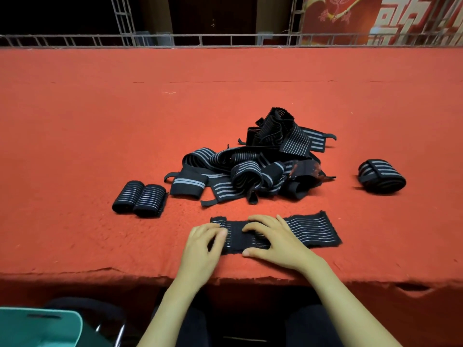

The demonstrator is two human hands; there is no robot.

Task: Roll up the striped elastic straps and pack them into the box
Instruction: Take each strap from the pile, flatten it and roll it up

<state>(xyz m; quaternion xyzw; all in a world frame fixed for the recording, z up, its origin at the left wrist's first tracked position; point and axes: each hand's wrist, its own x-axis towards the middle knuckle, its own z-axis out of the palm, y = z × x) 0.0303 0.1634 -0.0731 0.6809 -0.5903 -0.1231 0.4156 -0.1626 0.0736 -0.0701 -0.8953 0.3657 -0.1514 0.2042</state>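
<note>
A: Open room?
B: Far half and left side of the red felt table (100, 108).
A: Blockers?
B: Loose strap pile (253, 166) centre. Two rolled straps (140, 200) just beside it, left. Single rolled strap (382, 177) right, clear gap between. Flat strap (310, 229) along near edge.

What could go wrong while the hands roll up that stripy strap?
The roll under the left hand is only one small turn, so the stretchy strap might spring open if the fingers slip. The free end beside the right hand lies slanted, so the roll could come out crooked. The strap also sits near the front edge of the table and could slide off.
</note>
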